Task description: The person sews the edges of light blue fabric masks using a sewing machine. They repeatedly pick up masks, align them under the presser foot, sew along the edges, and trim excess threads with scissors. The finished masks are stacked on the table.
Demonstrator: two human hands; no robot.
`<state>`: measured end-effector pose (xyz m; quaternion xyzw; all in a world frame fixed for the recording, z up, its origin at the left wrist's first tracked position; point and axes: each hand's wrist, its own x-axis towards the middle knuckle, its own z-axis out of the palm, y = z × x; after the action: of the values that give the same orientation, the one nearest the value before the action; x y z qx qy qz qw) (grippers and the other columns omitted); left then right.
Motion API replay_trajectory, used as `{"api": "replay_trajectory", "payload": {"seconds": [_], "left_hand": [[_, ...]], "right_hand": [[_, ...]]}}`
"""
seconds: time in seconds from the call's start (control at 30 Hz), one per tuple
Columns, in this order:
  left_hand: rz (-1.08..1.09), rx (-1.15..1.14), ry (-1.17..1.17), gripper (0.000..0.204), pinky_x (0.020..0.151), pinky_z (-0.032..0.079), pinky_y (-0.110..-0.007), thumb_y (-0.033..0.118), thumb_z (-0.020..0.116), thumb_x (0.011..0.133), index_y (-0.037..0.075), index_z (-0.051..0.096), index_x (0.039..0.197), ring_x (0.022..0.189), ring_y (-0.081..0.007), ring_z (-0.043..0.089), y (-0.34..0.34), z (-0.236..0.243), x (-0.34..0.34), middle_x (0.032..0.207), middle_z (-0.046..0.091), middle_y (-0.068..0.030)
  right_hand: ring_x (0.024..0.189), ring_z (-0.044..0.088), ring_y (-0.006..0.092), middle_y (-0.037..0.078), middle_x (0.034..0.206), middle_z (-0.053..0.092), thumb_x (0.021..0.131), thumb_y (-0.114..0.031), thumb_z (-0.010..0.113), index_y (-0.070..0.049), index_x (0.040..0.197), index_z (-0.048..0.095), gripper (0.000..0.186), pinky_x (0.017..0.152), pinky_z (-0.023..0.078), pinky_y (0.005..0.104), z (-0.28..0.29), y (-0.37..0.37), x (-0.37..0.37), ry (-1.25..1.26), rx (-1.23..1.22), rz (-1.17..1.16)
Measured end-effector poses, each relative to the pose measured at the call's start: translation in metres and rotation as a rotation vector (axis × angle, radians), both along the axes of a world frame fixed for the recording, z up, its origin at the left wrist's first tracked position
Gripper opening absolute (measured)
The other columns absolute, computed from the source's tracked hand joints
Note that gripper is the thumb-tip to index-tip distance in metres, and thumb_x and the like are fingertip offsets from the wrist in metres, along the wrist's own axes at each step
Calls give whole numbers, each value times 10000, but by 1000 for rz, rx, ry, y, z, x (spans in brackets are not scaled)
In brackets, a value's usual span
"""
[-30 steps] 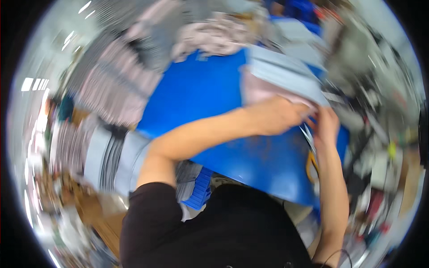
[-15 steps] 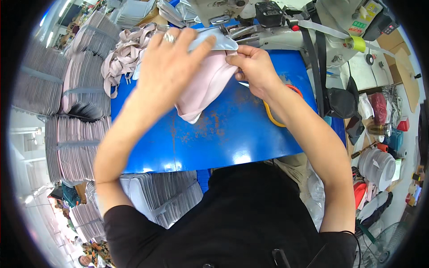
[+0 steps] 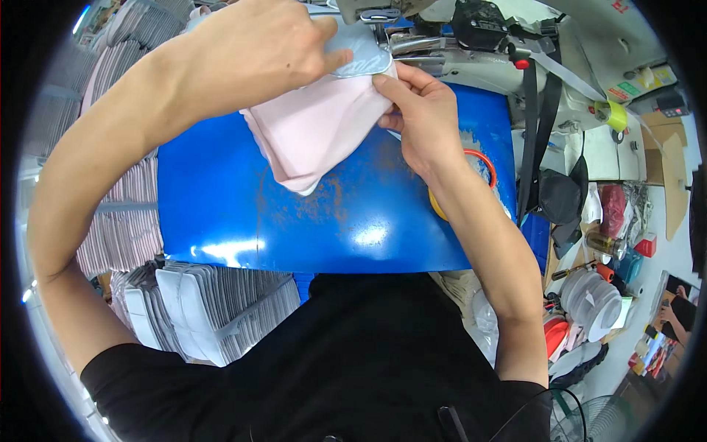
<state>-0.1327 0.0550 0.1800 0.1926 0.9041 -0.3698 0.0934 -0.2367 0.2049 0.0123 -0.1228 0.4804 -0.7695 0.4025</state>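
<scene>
A pink fabric piece [image 3: 317, 129] hangs over the near edge of the sewing machine [image 3: 471, 66], with a light blue-grey panel [image 3: 361, 51] lying on top at the needle. My right hand [image 3: 427, 110] pinches the pink fabric between thumb and fingers, just right of the presser foot [image 3: 381, 33]. Over the panel's left part lies my left hand [image 3: 283, 48], its fingers curled. What they hold is hidden behind the hand. Scissors with a red and yellow handle [image 3: 486, 166] lie partly beneath my right wrist.
A blue worktable [image 3: 213, 191] with worn patches carries the work. Bundled stacks of grey and pink panels [image 3: 221, 309] stand at the left and below the table. Black straps [image 3: 541, 140] hang at the right. Beyond them are clear reels [image 3: 589, 302] and a fan [image 3: 600, 420].
My left hand has swung left and up, its fingers now curled rather than spread. The pink piece hangs more spread out. My right hand keeps its pinch. The whole view has shifted slightly.
</scene>
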Motion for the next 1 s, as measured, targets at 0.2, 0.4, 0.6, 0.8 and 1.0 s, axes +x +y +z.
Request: {"api": "replay_trajectory", "payload": {"seconds": [0.2,0.4,0.6,0.8,1.0], "left_hand": [[66,165,97,520,632,587,-323,96,717,804,96,698,1324,726,-232,734,15,-16,8,938,660,-102],[221,320,155,499,614,593,-352,100,693,823,-55,643,1295,716,-282,741,50,-41,8,926,689,-147],[451,492,341,310,619,604,-409,57,653,842,-50,658,1133,765,-347,755,77,-72,-6,910,717,-189],[573,876,450,290,740,591,-462,67,684,808,-17,651,1084,874,-410,734,83,-89,-10,1012,736,-206],[168,993,673,334,760,585,-394,-25,779,696,20,688,1014,864,-322,711,85,-112,43,1075,757,-103]], "right_hand": [[748,665,106,35,910,708,941,-76,742,63,1229,694,323,628,567,298,-6,-6,4,-32,-58,-47],[843,659,107,44,965,707,946,-72,743,81,1268,695,360,734,556,266,-25,-6,8,70,-125,-124],[909,658,103,69,1018,725,955,-65,723,49,1265,718,330,774,551,259,-24,6,18,135,-144,-150],[897,682,119,85,1036,727,911,-45,705,36,1188,741,290,770,556,262,-27,22,18,172,-44,-99],[852,686,142,89,1084,711,879,-86,718,-19,1173,747,303,676,571,264,-34,69,29,563,243,-67]]}}
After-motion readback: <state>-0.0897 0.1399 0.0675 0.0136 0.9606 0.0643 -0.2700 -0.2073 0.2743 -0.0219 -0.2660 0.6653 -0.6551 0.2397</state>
